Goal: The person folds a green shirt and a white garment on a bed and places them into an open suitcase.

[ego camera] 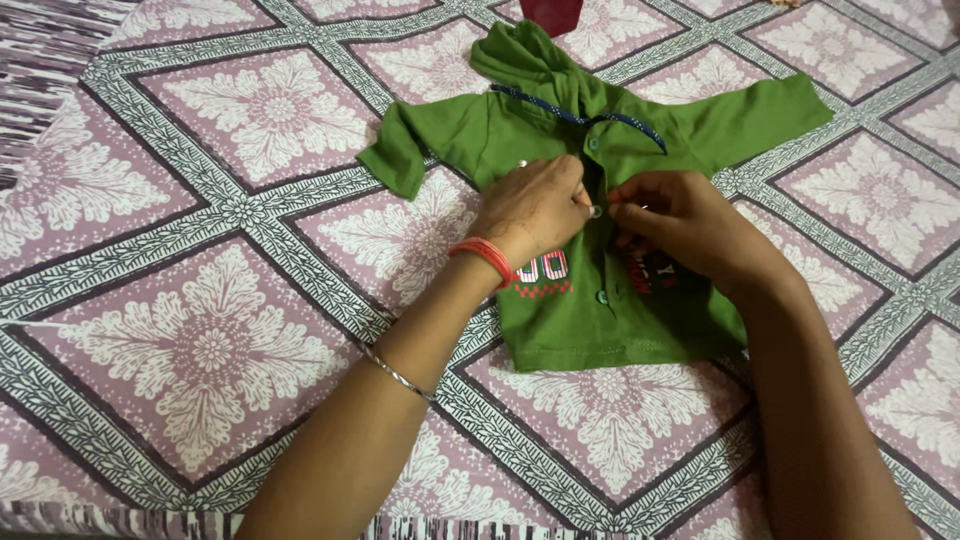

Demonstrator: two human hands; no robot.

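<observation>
A small green hooded shirt [590,310] lies flat, front up, on a patterned bedsheet [210,340], its sleeves spread to both sides and its hood pointing away from me. My left hand [530,210] rests on the shirt's chest and pinches the left edge of the front placket at a metal snap button. My right hand [680,225] pinches the opposite edge of the placket, fingertips almost touching the left hand's. Further green buttons show above and below my hands. Red bangles and a thin silver bangle sit on my left wrist and forearm.
The purple and white floral bedsheet with grey lattice bands covers the whole surface. A dark red object [550,14] sits at the far edge just beyond the hood. A striped cloth [40,70] lies at the far left corner.
</observation>
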